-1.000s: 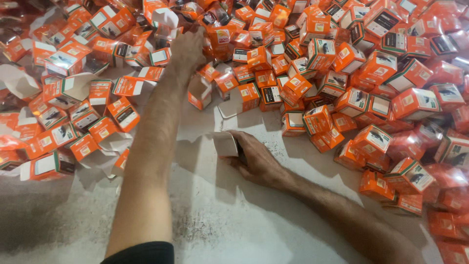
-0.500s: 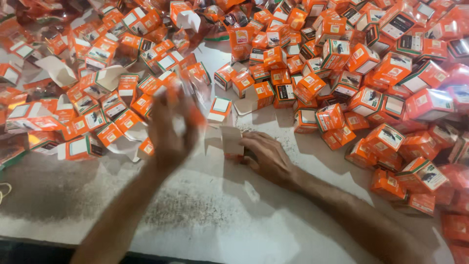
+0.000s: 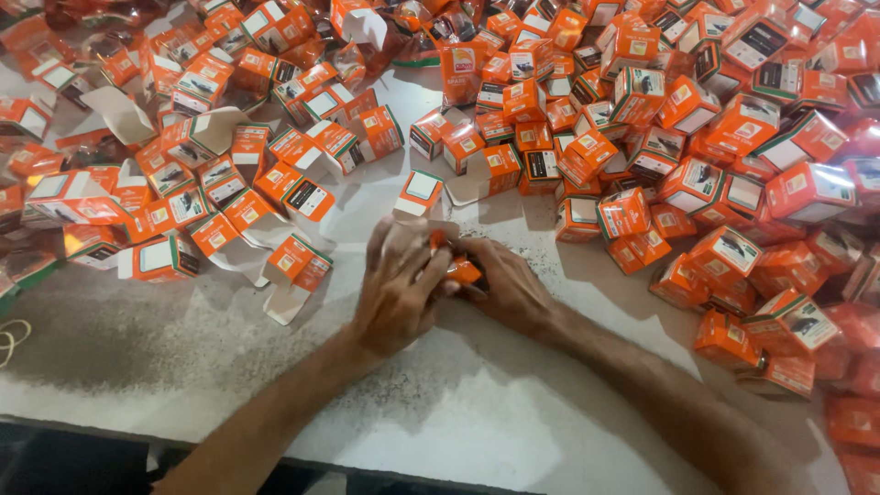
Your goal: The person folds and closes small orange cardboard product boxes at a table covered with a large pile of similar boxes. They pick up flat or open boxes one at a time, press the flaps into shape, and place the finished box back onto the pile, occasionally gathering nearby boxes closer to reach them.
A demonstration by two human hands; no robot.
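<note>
Both of my hands meet at the middle of a white table [image 3: 513,422]. My left hand [image 3: 399,289] and my right hand [image 3: 509,284] close together around one small orange carton [image 3: 461,269], which peeks out between the fingers. A whitish flap of that carton shows under my left fingers. The nearest loose cartons are an orange one with a white face [image 3: 420,191] just beyond my hands and an open one [image 3: 298,264] to the left.
Heaps of small orange cartons [image 3: 697,137] cover the far and right sides of the table; many at the left [image 3: 165,183] lie open with white flaps. A rubber band [image 3: 11,337] lies at the left edge. The table's near edge runs along the bottom.
My left hand reached far into the heap, pulled back toward me with a carton, and now joins my right hand on it at the table's middle.
</note>
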